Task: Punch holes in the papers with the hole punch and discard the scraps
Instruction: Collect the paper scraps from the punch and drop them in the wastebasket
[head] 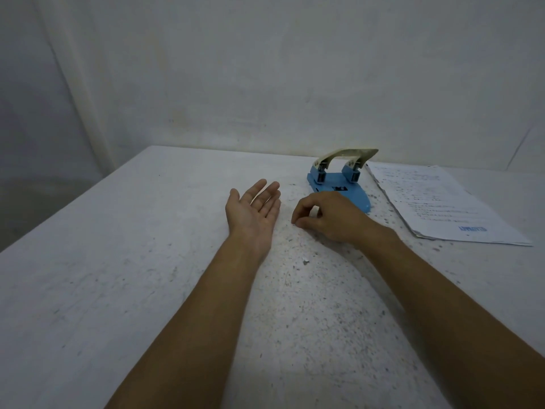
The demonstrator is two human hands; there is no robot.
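A blue hole punch (339,184) with a cream lever stands on the white table (118,276) at the back, lever raised. A stack of printed papers (436,202) lies flat to its right. My left hand (253,211) rests palm up on the table, fingers apart, and I see nothing in it. My right hand (330,216) hovers just in front of the punch, fingers curled with thumb and forefinger pinched near the table; whether a scrap is between them I cannot tell. One small paper scrap (305,261) lies between my forearms.
The tabletop is speckled with tiny dark and pale flecks around the punch and the hands. A white wall (265,69) rises right behind the table's far edge. The table's left edge runs diagonally at the left.
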